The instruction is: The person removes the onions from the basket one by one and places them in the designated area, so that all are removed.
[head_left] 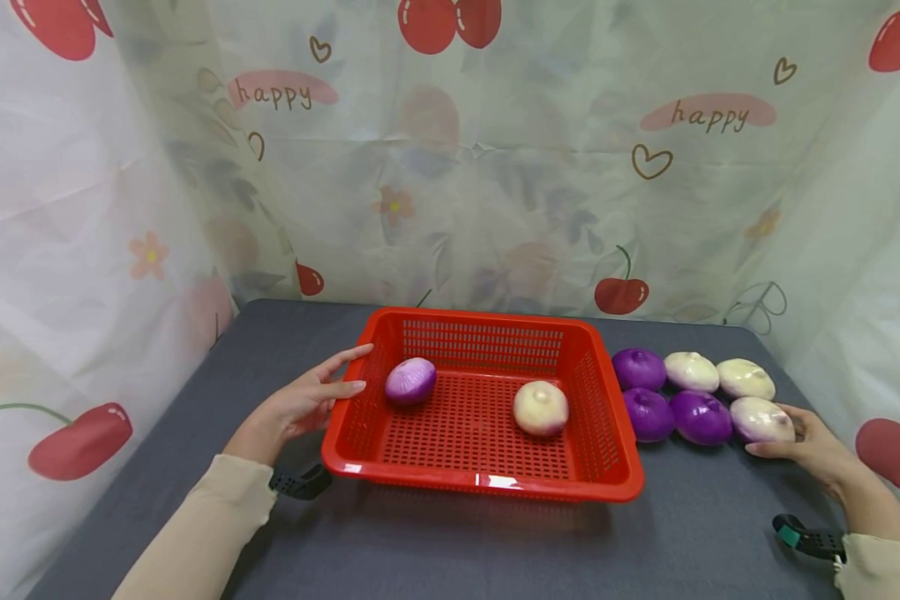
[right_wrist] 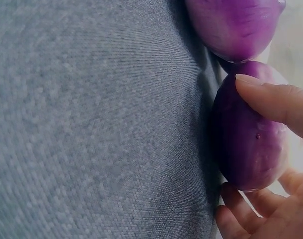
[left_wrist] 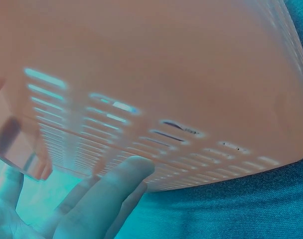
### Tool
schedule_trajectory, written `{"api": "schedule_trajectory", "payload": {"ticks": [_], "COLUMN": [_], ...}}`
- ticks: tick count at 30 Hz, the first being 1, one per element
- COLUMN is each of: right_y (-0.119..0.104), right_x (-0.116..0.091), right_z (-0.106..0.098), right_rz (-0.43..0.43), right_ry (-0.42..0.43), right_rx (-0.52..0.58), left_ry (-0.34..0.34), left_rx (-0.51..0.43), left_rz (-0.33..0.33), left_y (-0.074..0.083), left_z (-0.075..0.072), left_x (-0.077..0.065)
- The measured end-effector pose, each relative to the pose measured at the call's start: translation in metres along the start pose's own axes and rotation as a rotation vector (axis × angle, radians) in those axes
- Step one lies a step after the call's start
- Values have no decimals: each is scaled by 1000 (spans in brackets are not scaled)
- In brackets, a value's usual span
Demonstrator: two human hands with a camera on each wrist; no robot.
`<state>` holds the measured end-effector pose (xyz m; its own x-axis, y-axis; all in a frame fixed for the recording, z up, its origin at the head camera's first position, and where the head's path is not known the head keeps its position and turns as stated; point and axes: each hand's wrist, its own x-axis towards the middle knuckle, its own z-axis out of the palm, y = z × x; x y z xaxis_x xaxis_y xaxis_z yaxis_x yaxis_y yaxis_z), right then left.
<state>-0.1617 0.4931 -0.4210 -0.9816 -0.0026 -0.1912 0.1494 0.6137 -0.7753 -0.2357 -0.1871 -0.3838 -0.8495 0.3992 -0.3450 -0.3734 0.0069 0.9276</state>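
Observation:
My left hand point(head_left: 300, 404) holds the left rim of a red plastic basket point(head_left: 480, 482). In the left wrist view its fingers point(left_wrist: 109, 194) lie against the slotted outer wall. Inside the basket are a purple onion point(head_left: 411, 382) on the left and a whitish onion point(head_left: 541, 408) on the right. At the table's right side my right hand point(head_left: 821, 450) grips a white and purple onion point(head_left: 761, 419), the nearest right one of a two-row group. The right wrist view shows the thumb point(right_wrist: 276, 102) on this onion point(right_wrist: 248, 144) and the other fingers around its end.
Beside the held onion sit purple onions point(head_left: 701, 417) in the front row. Behind are another purple onion point(head_left: 639, 368) and two whitish ones point(head_left: 692, 371). The basket stands left of them on a dark grey table point(head_left: 450, 550). A printed curtain point(head_left: 480, 192) encloses the back and sides.

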Motion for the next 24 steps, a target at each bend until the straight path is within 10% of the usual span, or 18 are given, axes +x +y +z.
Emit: {"api": "schedule_trajectory", "payload": {"ticks": [7, 24], "right_y": [14, -4], "right_x": [7, -2], "right_z": [-1, -1], "right_rz": [-103, 59], "right_ry": [-3, -54], "right_rx": [61, 46], "left_ry": [-4, 1], "left_rx": [-5, -15], "left_rz": [-1, -7], "left_y": [0, -2], "left_z": [-1, -1], "left_x": [0, -1]}}
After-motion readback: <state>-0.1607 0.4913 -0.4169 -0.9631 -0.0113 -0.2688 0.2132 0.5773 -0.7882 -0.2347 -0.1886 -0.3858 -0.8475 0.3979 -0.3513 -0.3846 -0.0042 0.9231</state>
